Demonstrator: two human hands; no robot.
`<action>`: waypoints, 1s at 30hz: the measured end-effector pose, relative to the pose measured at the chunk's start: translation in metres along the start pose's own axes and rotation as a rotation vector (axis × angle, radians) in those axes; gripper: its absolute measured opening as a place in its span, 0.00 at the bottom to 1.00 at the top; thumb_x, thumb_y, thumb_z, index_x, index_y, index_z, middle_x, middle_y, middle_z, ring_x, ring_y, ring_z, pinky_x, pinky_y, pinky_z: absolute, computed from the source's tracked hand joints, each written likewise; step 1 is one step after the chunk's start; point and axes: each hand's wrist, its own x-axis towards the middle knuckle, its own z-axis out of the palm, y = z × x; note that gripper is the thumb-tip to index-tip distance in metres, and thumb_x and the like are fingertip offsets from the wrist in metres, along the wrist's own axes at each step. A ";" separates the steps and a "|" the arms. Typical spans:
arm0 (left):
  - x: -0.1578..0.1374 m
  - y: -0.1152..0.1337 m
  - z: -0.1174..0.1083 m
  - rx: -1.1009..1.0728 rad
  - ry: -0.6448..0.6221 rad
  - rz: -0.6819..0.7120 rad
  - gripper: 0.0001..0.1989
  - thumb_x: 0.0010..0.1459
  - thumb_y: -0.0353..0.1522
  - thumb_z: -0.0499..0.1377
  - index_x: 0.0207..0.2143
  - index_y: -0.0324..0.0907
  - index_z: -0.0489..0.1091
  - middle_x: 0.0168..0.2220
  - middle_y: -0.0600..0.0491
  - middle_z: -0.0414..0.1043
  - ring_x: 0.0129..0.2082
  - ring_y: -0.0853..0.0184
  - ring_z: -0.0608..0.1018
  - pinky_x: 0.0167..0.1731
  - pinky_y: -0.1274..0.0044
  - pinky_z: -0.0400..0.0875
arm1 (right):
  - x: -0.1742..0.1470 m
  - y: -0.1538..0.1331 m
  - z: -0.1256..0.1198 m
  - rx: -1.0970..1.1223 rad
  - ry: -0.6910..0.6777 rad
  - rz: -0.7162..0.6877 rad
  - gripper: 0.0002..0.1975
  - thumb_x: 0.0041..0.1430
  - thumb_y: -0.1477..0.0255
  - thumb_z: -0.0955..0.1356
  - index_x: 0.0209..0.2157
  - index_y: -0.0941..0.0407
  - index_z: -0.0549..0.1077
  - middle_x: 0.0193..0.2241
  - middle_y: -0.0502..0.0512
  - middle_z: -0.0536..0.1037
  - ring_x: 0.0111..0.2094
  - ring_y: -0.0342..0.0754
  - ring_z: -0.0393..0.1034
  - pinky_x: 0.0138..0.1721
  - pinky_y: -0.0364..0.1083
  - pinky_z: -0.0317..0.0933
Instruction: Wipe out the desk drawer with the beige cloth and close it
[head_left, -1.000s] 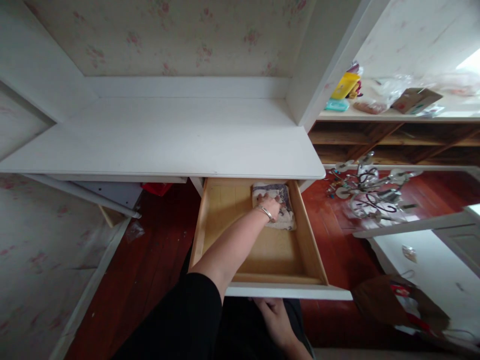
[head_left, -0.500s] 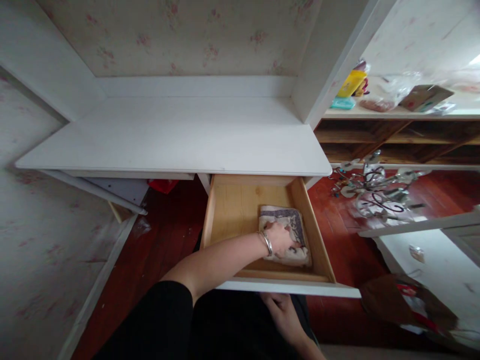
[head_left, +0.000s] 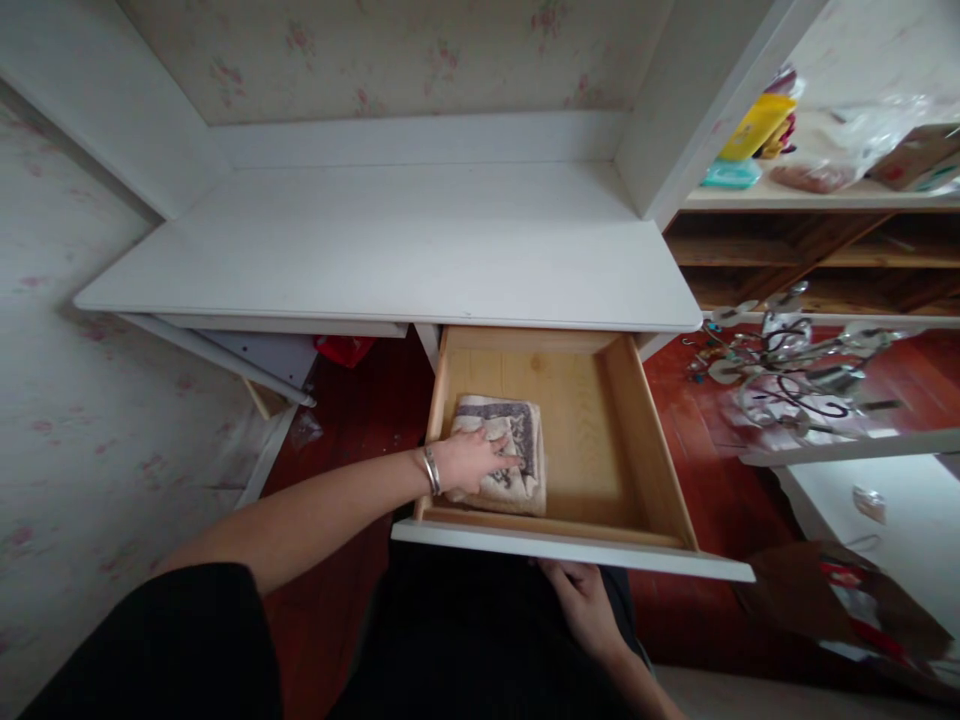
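A pulled-out wooden drawer point(head_left: 592, 440) with a white front hangs below the desktop. Inside, at its left side, lies a folded beige cloth point(head_left: 517, 495) with a dark pattern and a dark band. My left hand point(head_left: 472, 462), wearing a silver bracelet on the wrist, presses flat on top of the cloth, fingers spread. Under the lower edge of the drawer front point(head_left: 600, 555) is my right hand point(head_left: 589, 605), its fingers curled at that edge. The front partly hides its fingertips.
The white desktop point(head_left: 420, 250) spans the space above the drawer. On the red wooden floor at right lies a chandelier point(head_left: 802, 370). A shelf unit point(head_left: 810, 195) with bags stands behind it; a brown paper bag point(head_left: 795, 590) is at lower right. A wall point(head_left: 67, 400) bounds the left.
My left hand and the cloth have moved from the right side of the drawer to its left side. My right hand stays at the drawer front. The view has shifted slightly.
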 end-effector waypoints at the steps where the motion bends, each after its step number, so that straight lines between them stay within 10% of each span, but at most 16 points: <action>1: -0.006 -0.006 0.000 -0.003 -0.004 -0.029 0.42 0.47 0.34 0.63 0.64 0.58 0.52 0.66 0.48 0.51 0.56 0.47 0.64 0.46 0.62 0.67 | 0.000 -0.001 0.000 0.005 0.001 0.001 0.24 0.58 0.52 0.65 0.26 0.57 0.80 0.24 0.55 0.78 0.33 0.55 0.71 0.39 0.48 0.65; 13: 0.044 -0.081 -0.044 0.056 0.103 -0.295 0.37 0.48 0.32 0.61 0.61 0.59 0.58 0.66 0.53 0.51 0.59 0.48 0.62 0.49 0.59 0.64 | 0.000 -0.008 -0.001 -0.048 0.029 0.010 0.28 0.57 0.49 0.64 0.20 0.58 0.76 0.22 0.54 0.75 0.30 0.53 0.69 0.37 0.46 0.65; 18: 0.041 -0.050 -0.040 0.067 0.220 -0.324 0.30 0.57 0.39 0.57 0.62 0.51 0.57 0.66 0.46 0.48 0.60 0.47 0.61 0.51 0.60 0.64 | 0.000 -0.002 0.002 -0.056 0.039 -0.016 0.28 0.59 0.51 0.63 0.20 0.58 0.76 0.21 0.53 0.75 0.30 0.52 0.70 0.36 0.46 0.64; 22: 0.034 -0.033 -0.020 0.049 0.161 -0.394 0.44 0.49 0.56 0.59 0.63 0.48 0.53 0.67 0.40 0.44 0.61 0.39 0.56 0.54 0.53 0.58 | 0.001 0.000 0.001 -0.065 0.026 -0.034 0.27 0.60 0.52 0.63 0.20 0.58 0.76 0.21 0.53 0.75 0.30 0.52 0.70 0.35 0.45 0.63; 30: 0.036 -0.038 -0.019 0.034 0.259 -0.437 0.35 0.55 0.26 0.55 0.65 0.41 0.48 0.63 0.36 0.54 0.53 0.51 0.69 0.47 0.64 0.68 | 0.002 -0.004 -0.001 -0.069 0.025 -0.007 0.26 0.58 0.52 0.64 0.20 0.58 0.76 0.21 0.54 0.75 0.31 0.54 0.70 0.37 0.47 0.63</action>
